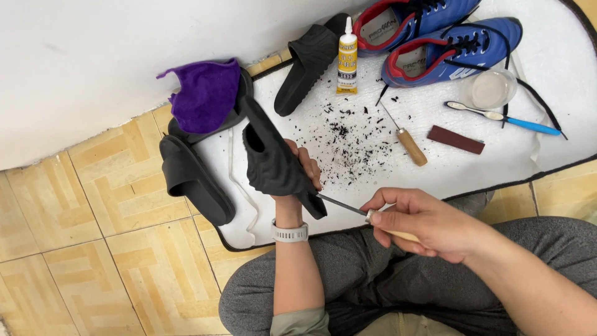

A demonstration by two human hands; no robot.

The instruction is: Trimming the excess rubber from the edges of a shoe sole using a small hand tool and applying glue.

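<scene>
Black rubber slide [273,163] sits upright over the white mat [435,124], our left hand [303,171] closed around it; our right hand [429,221] grips a wooden-handled awl [348,207], its tip touching the slide's sole.

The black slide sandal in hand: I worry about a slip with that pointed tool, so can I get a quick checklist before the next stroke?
1. Sandal held firmly: ok. The left hand grips the black slide sandal from behind.
2. Tool gripped securely: ok. The right hand closes round the wooden-handled tool.
3. Tip on the sandal: ok, it meets the sandal's lower end.
4. Left fingers clear of the tip: not ok, they lie close above it.
5. Legs out of the tool's line: cannot tell.
6. Glue tube out of the way: ok, upright at the mat's far side.
</scene>
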